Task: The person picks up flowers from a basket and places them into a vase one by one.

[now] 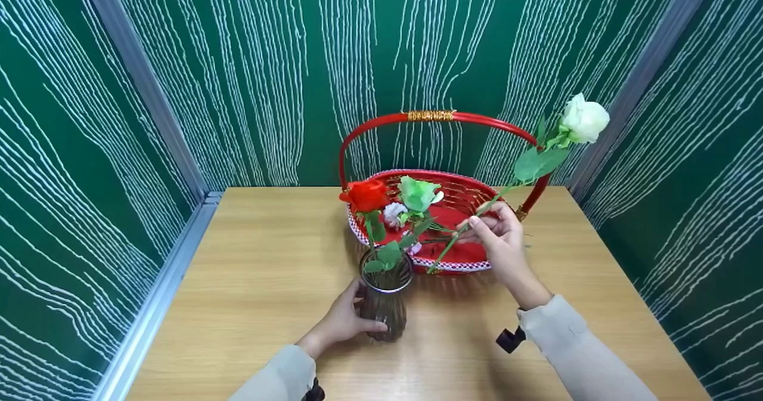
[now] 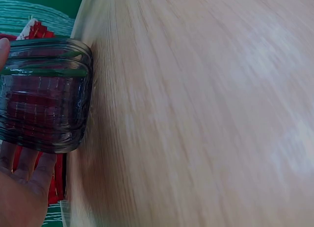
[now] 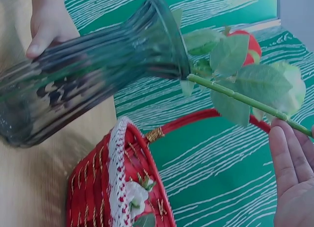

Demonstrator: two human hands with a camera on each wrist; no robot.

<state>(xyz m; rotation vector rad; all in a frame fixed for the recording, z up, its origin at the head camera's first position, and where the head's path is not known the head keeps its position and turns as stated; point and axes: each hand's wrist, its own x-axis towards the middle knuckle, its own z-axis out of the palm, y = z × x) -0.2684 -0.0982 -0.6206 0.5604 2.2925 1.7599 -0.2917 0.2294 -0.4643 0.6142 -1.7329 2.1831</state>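
Note:
A smoky, ribbed glass vase (image 1: 384,314) stands upright on the table, and my left hand (image 1: 343,320) grips it low, thumb across the front. A red rose (image 1: 366,195) and a pale green rose (image 1: 419,193) rise from its mouth. My right hand (image 1: 503,237) pinches the green stem of a white rose (image 1: 587,120) between thumb and fingers. That rose slants, bloom up to the right, its cut stem end (image 3: 194,79) close to the vase rim. Whether they touch I cannot tell. In the left wrist view the fingers (image 2: 41,173) lie against the vase.
Behind the vase stands a red woven basket (image 1: 459,266) with a white lace edge and a tall arched handle (image 1: 430,115). Small white flowers (image 3: 137,197) lie in it. Wooden table (image 1: 268,258) surrounds both; green walls with white streaks (image 1: 268,61) enclose it.

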